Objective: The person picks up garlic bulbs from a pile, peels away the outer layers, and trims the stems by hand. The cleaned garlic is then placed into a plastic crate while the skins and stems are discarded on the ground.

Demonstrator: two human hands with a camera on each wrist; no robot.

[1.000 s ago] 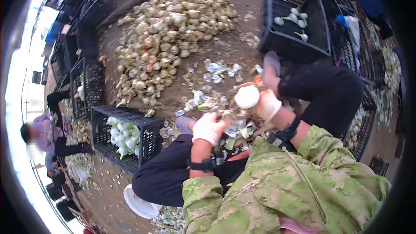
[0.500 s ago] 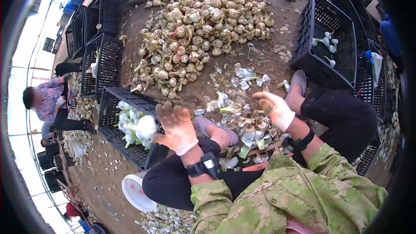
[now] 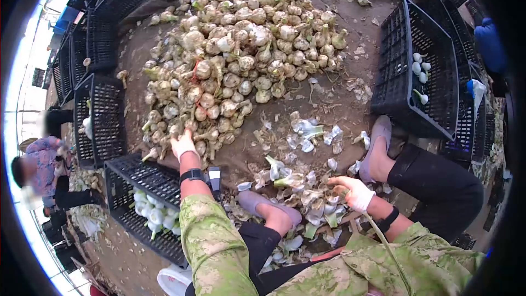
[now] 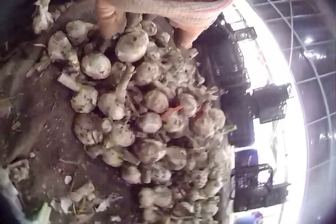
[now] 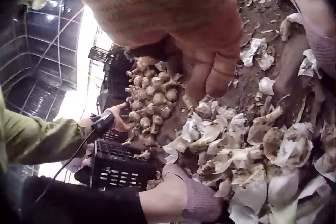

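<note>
My left hand (image 3: 183, 143), in a pale glove, reaches to the near left edge of a heap of unpeeled garlic bulbs (image 3: 263, 33). In the left wrist view its fingers (image 4: 111, 22) point down among the bulbs, spread to either side of one garlic bulb (image 4: 132, 45). My right hand (image 3: 353, 193), gloved too, hangs loosely bent over a litter of peeled garlic skins (image 3: 315, 203) between my feet. Nothing shows in its fingers (image 5: 218, 74); its palm is partly hidden in the right wrist view.
At left a black crate (image 3: 145, 172) holds cleaned white bulbs (image 3: 153, 216); another black crate (image 3: 416, 71) at right holds several more. A white bucket (image 3: 172, 280) stands by my left leg. Further left another person (image 3: 44, 167) sits beside stacked crates.
The left hand let a cleaned white bulb go toward the left crate, then moved forward to the garlic heap. The right hand stayed over the skins, its fingers now more bent.
</note>
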